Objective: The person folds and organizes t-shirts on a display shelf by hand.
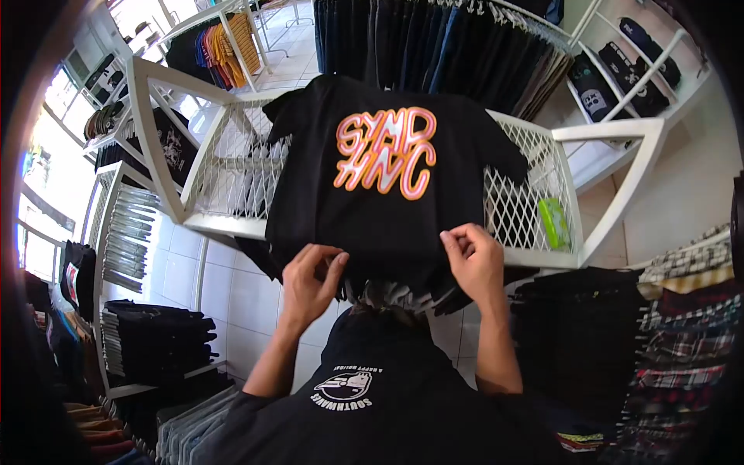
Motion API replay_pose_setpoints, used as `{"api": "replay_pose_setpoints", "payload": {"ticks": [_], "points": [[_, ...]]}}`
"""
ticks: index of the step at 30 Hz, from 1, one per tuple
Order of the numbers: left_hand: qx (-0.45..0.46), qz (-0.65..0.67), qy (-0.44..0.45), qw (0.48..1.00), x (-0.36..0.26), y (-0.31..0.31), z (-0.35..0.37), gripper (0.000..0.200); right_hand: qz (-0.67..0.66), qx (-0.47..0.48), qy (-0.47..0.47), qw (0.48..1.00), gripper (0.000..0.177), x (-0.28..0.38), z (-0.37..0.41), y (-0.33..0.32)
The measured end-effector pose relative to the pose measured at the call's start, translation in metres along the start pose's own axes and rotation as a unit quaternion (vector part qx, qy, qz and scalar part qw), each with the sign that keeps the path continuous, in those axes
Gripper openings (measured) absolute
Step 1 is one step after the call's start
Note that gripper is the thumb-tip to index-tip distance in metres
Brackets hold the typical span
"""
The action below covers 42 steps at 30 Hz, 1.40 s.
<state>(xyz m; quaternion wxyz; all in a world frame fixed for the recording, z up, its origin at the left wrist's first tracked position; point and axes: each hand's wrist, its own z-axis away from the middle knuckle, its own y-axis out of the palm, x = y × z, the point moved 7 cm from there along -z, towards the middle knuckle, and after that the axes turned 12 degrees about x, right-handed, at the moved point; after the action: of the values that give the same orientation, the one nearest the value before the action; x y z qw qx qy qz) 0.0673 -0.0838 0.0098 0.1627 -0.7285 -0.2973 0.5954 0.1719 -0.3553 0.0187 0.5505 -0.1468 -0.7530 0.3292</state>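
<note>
A black T-shirt (pixel 310 186) with a pink, orange and white lettered print lies spread, print up, over a white wire-mesh rack top. Its sleeves reach out to both sides and its lower edge hangs at the near side of the rack. My left hand (pixel 308 283) has its fingers curled at the lower left of the shirt, gripping the fabric. At the lower right, my right hand (pixel 477 260) pinches the shirt's edge between thumb and fingers. Some fingertips are hidden by the cloth and the hands.
The white mesh rack (pixel 531 147) has raised end frames on both sides. A bright green packet (pixel 553 223) lies on its right part. Hanging trousers (pixel 434 46) stand beyond it. Folded black clothes (pixel 155 341) are stacked at left, and plaid shirts (pixel 682 333) hang at right.
</note>
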Motion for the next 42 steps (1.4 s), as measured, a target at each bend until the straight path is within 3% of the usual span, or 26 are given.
{"api": "replay_pose_setpoints", "payload": {"ticks": [3,7,10,12,14,15,19,24,29,32,33,35,38,40,41,42], "points": [[0.034,0.052,-0.049,0.997,0.003,0.027,0.047,0.016,0.057,-0.002,0.041,0.998,0.034,-0.017,0.048,0.028],[0.108,0.058,-0.037,0.992,-0.012,0.047,0.087,0.016,0.111,-0.004,0.087,0.99,0.031,-0.051,0.07,0.079],[0.118,0.01,-0.001,0.993,-0.009,0.064,0.09,0.016,0.097,-0.034,0.037,0.994,0.029,-0.042,0.074,0.078],[0.138,-0.024,-0.019,0.99,0.004,0.078,0.094,0.025,0.055,-0.054,-0.006,0.997,0.027,-0.028,0.086,0.067],[0.054,-0.165,0.076,0.982,-0.005,0.081,0.096,0.045,-0.058,-0.05,-0.039,0.996,0.025,-0.02,0.096,0.058],[0.078,-0.171,0.052,0.981,0.006,0.091,0.097,0.065,-0.128,-0.003,0.02,0.992,0.027,-0.012,0.1,0.052],[0.029,-0.197,0.048,0.979,0.013,0.096,0.093,0.071,-0.233,-0.018,0.015,0.972,0.025,-0.004,0.105,0.043],[-0.039,-0.247,0.088,0.964,0.017,0.092,0.083,0.076,-0.252,-0.076,0.017,0.965,0.027,-0.008,0.101,0.033],[0.045,-0.253,0.079,0.963,0.016,0.086,0.085,0.097,-0.28,-0.107,0.01,0.954,0.033,-0.013,0.094,0.026],[0.032,-0.241,0.062,0.968,0.033,0.092,0.084,0.09,-0.288,-0.103,0.013,0.952,0.035,-0.013,0.087,0.023],[0.001,-0.215,0.077,0.974,0.031,0.088,0.082,0.072,-0.271,-0.107,0.004,0.956,0.032,-0.015,0.084,0.021],[-0.024,-0.205,0.093,0.974,0.035,0.076,0.08,0.063,-0.253,-0.112,-0.003,0.961,0.029,-0.023,0.086,0.013],[-0.107,-0.172,0.061,0.977,0.02,0.032,0.074,0.041,-0.308,-0.034,0.039,0.95,0.039,-0.023,0.088,-0.001],[-0.133,-0.083,0.017,0.988,0.031,0.004,0.066,0.034,-0.189,0.11,-0.059,0.974,0.062,0.002,0.088,0.001],[-0.117,-0.034,-0.021,0.992,0.036,-0.007,0.061,0.03,-0.266,0.164,-0.056,0.948,0.075,0.011,0.091,0.006],[-0.101,0.016,-0.058,0.993,0.039,-0.017,0.055,0.026,-0.267,0.165,-0.057,0.948,0.075,0.022,0.09,0.003]]}}
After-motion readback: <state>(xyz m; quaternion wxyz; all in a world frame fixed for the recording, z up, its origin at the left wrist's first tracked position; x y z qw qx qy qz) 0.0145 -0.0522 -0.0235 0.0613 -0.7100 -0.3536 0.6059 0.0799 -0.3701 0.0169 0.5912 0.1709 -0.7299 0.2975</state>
